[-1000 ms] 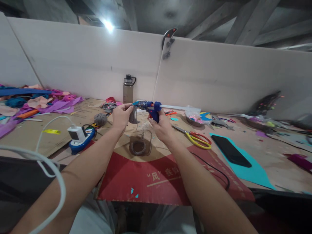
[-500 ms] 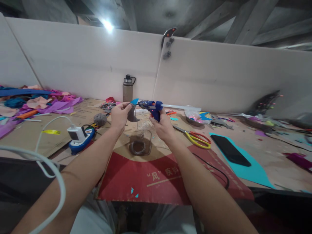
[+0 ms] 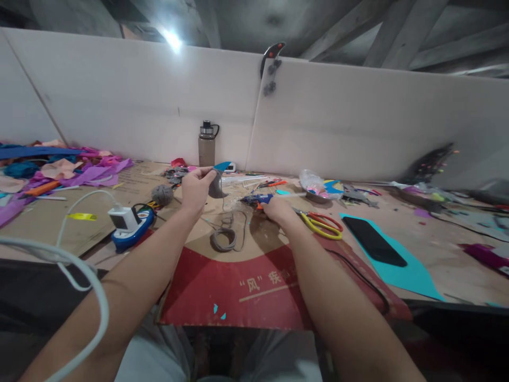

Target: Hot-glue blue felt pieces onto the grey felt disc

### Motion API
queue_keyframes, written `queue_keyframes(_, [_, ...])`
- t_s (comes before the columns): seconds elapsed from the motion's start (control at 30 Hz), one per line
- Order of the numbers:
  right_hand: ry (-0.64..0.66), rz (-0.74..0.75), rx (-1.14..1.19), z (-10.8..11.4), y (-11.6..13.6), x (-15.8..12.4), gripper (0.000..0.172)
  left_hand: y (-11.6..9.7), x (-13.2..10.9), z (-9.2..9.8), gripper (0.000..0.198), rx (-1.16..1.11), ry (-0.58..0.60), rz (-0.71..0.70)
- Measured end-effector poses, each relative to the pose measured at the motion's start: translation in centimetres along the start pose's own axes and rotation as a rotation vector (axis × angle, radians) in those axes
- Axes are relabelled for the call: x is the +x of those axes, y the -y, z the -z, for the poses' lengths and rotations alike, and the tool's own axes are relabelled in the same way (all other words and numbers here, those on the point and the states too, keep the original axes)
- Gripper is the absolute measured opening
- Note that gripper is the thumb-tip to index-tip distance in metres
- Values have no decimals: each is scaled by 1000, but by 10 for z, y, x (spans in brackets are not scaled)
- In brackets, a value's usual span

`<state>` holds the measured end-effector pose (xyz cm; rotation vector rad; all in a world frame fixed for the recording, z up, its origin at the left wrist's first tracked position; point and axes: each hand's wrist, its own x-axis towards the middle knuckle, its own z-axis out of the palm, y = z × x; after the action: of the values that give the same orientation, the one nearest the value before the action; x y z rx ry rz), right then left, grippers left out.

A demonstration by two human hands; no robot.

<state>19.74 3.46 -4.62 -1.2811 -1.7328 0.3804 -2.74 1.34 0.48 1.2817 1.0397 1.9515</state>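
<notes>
My left hand (image 3: pixel 195 192) pinches a small piece wrapped in grey yarn (image 3: pixel 216 185) with a blue pointed tip (image 3: pixel 222 166), held up above the table. Grey yarn trails from it down to a loose coil (image 3: pixel 224 240) on the cardboard. To the right, my right hand (image 3: pixel 277 211) is closed on the blue glue gun (image 3: pixel 258 199), which is low at the table surface with its nozzle facing left. A clear glue stick (image 3: pixel 296 194) sticks out of the gun's back. The fingers of my right hand are partly hidden behind the hand.
Scissors (image 3: pixel 322 225) with red and yellow handles lie right of my right hand, beside a black phone (image 3: pixel 374 241) on turquoise sheet. A blue power strip (image 3: pixel 133 233), grey yarn ball (image 3: pixel 162 194) and bottle (image 3: pixel 207 144) stand left and behind. Colourful scraps (image 3: pixel 63 167) cover the far left.
My right hand has lowered the glue gun away from the yarn-wrapped piece, down and to the right toward the table. My left hand still holds the piece in nearly the same place.
</notes>
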Motion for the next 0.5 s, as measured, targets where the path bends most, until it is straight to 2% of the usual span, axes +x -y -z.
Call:
queue_keyframes(0.07, [-120, -29, -43, 6, 8, -2, 31, -2, -3, -1, 22, 63, -8, -38])
queue_keyframes(0.13, [-232, -68, -32, 4, 29, -5, 22, -6, -8, -2, 23, 126, 2, -71])
queue_keyframes(0.17, [-202, -54, 15, 1, 42, -8, 19, -8, -11, -3, 23, 157, 18, -81])
queue_keyframes(0.23, [-62, -31, 237, -12, 68, -12, 19, -12, -18, -6, 23, 226, 65, -106])
queue_keyframes(0.33, [62, -26, 609, -35, 90, -16, 32, -15, -25, -10, 21, 280, 144, -121])
queue_keyframes(0.4, [78, -64, 667, -44, 92, -16, 35, -15, -28, -12, 21, 261, 188, -118])
queue_keyframes(0.5, [58, -65, 590, -42, 85, -15, 18, -15, -29, -15, 21, 200, 219, -106])
